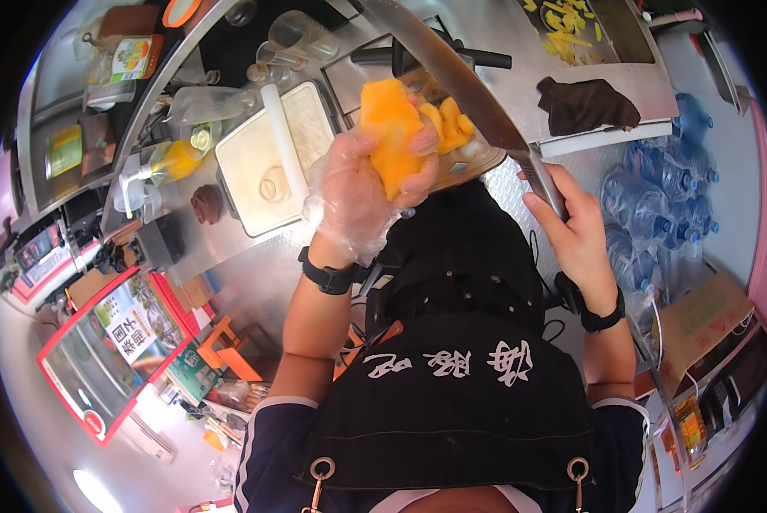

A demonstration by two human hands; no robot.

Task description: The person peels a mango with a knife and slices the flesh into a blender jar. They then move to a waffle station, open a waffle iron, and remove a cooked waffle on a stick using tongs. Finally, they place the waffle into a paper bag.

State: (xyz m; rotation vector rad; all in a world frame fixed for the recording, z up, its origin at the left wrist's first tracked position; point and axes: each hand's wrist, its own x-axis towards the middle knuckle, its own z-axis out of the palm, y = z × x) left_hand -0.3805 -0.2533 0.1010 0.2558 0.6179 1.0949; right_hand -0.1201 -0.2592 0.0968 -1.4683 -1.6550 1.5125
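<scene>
My left hand [373, 179], in a clear plastic glove, is closed around a peeled piece of orange-yellow fruit [390, 128], perhaps mango. In my right hand [569, 224], which is bare, is the handle of a long, broad-bladed knife [486, 115]. Its blade slants up and to the left, beyond the held fruit and apart from it. Behind my left hand, cut yellow fruit pieces [450, 128] lie in a clear container [479, 163], which the blade partly hides.
A white board [242, 186] lies left on the steel counter, near clear plastic cups [300, 38] and a pump bottle [171, 160]. A dark cloth [582, 106] rests by the counter's right edge. Yellow strips [566, 29] lie beyond it. Large blue water bottles [646, 192] stand at right.
</scene>
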